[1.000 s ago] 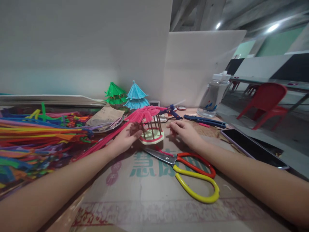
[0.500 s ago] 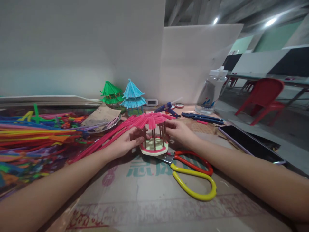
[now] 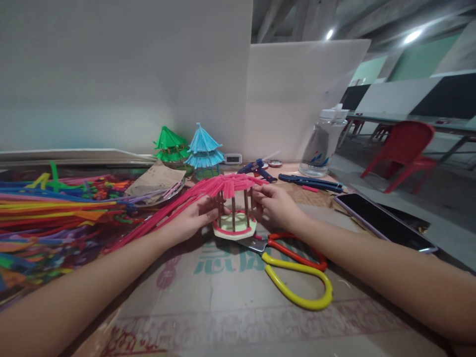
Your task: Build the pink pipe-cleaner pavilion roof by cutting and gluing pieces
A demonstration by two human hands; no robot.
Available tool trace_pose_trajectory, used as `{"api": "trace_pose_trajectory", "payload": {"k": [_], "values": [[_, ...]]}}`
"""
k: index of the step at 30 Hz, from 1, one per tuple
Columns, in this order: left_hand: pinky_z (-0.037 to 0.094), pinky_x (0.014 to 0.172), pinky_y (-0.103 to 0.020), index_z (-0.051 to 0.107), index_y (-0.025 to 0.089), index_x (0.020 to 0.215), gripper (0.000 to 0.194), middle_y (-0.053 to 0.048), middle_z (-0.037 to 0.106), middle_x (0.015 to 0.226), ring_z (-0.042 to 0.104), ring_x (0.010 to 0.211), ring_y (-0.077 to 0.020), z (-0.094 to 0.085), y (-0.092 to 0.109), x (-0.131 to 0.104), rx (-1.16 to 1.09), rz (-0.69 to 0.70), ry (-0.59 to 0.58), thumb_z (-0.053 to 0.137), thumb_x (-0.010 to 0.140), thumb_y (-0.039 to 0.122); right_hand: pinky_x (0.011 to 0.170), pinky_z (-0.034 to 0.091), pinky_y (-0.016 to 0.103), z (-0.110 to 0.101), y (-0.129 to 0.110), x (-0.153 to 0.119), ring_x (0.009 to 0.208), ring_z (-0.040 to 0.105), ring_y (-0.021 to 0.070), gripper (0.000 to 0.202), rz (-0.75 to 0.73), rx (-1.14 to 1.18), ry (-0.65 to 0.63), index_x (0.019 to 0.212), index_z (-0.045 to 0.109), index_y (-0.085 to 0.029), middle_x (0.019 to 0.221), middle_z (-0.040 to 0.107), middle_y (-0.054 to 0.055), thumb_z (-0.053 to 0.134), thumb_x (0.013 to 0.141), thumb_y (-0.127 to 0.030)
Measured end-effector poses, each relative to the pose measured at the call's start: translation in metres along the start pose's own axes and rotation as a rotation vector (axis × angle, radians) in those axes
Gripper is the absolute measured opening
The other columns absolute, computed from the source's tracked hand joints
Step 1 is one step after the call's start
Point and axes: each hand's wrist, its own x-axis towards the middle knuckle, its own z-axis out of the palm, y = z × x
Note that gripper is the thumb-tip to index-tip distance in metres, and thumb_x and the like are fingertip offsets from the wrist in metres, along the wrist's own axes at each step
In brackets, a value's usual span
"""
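Observation:
A small pavilion model (image 3: 235,229) stands upright in the middle, with a pink fuzzy roof, brown posts and a pale base edged in pink. My left hand (image 3: 193,215) grips its left side, the thumb by a post and other fingers partly hidden behind. At the right side, my right hand (image 3: 278,204) has its fingers bent against the posts, just under the roof's edge; their tips are partly hidden. Long pink pipe cleaners (image 3: 152,225) lie behind my left hand. Scissors (image 3: 297,267) with red and yellow handles lie by the base, blade tips partly under it.
Bundles of coloured pipe cleaners (image 3: 55,208) cover the left. Behind stand a green pavilion model (image 3: 169,141), a blue pavilion model (image 3: 203,144), and a glue gun (image 3: 256,168). To the right are a utility knife (image 3: 310,182), a water bottle (image 3: 322,144) and a phone (image 3: 386,220).
The pavilion model has shifted very slightly left in view and turned a little. My right fingers have moved slightly at its right side; my left hand keeps its grip.

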Motion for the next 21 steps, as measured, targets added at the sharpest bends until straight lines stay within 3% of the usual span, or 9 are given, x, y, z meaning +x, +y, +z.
{"api": "trace_pose_trajectory", "payload": {"k": [9,14,21], "values": [[0.054,0.095,-0.041,0.066,0.017,0.104,0.047,-0.011,0.071,0.110,0.067,0.106,-0.0270,0.002,0.001,0.004,-0.029,0.015,0.057,0.076,0.074,0.053,0.049,0.039,0.023,-0.006,0.003,0.003,0.050,0.050,0.0094,0.044,-0.049,0.046,0.056,0.079,0.062,-0.018,0.059,0.058,-0.003,0.065,0.078,-0.061],[0.054,0.095,-0.040,0.065,0.018,0.105,0.047,-0.010,0.071,0.109,0.067,0.106,-0.0262,0.002,-0.001,0.004,-0.037,0.026,0.069,0.077,0.074,0.052,0.047,0.040,0.024,-0.005,-0.002,0.001,0.048,0.049,0.0097,0.040,-0.082,0.064,0.094,0.091,0.063,-0.018,0.058,0.058,-0.005,0.074,0.072,-0.052],[0.053,0.095,-0.038,0.063,0.018,0.109,0.042,-0.010,0.068,0.112,0.065,0.107,-0.0240,-0.001,-0.007,0.003,-0.014,0.032,0.019,0.072,0.081,0.047,0.047,0.040,0.024,-0.003,-0.011,-0.003,0.047,0.050,0.0093,0.034,-0.141,0.019,0.093,0.082,0.060,-0.018,0.058,0.056,-0.006,0.074,0.073,-0.048]]}}
